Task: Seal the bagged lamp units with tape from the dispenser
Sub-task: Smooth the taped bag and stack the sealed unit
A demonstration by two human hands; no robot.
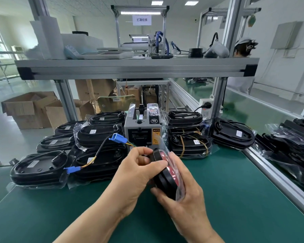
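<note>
Head: left hand (139,172), right hand (186,197) round glossy, perhaps red-lensed lamp unit (165,181).

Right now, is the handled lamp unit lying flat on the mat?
No: the left hand and right hand hold the bagged lamp unit up on edge above the mat.

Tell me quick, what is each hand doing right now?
Left hand: fingers curled on the bagged lamp unit, gripping its upper edge.
Right hand: holds the same unit from below, fingers wrapped round it.
</note>
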